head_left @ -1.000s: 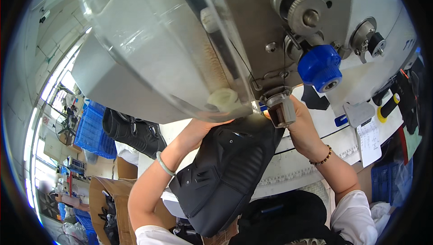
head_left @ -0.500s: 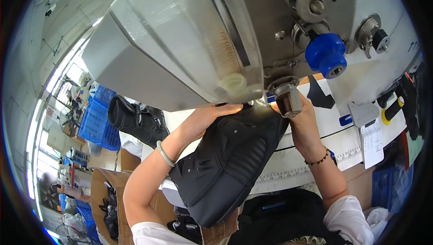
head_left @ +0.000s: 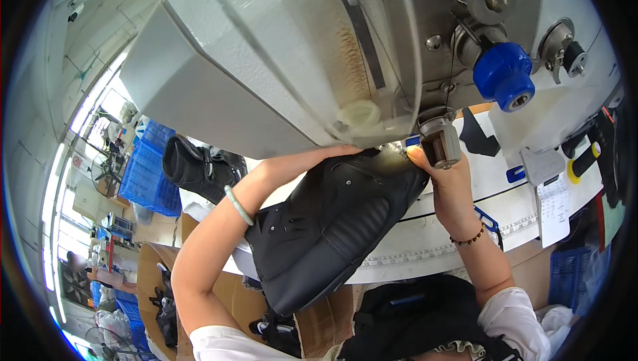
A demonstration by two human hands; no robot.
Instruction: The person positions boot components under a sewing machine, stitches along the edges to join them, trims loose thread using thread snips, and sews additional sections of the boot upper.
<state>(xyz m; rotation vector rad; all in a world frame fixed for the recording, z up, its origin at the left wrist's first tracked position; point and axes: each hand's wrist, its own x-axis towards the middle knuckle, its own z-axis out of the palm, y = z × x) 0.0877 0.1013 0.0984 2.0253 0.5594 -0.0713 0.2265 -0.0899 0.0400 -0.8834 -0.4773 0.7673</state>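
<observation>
A black boot upper (head_left: 332,228) with a ribbed padded panel lies under the head of a sewing machine (head_left: 266,62), its wide end hanging over the table's near edge. My left hand (head_left: 325,156) holds the upper's far left edge, the fingertips partly hidden by the machine head. On the far right edge, my right hand (head_left: 450,181) grips the upper with the thumb on top, close to the stitching area. Light falls on the upper between both hands. The needle is hidden behind the machine head. A blue-handled tool (head_left: 488,217) shows beside my right wrist.
A black boot (head_left: 203,170) stands left on the table (head_left: 458,231), which has a ruler strip. Blue crates (head_left: 149,172) lie beyond. An open cardboard box (head_left: 325,321) with black pieces stands below. A black cut piece (head_left: 478,136) and written paper (head_left: 553,211) lie right.
The boot upper has turned slightly, its hanging end rising and moving left. My left forearm has shifted left. The machine head now appears further right in the view. Both hands keep their hold.
</observation>
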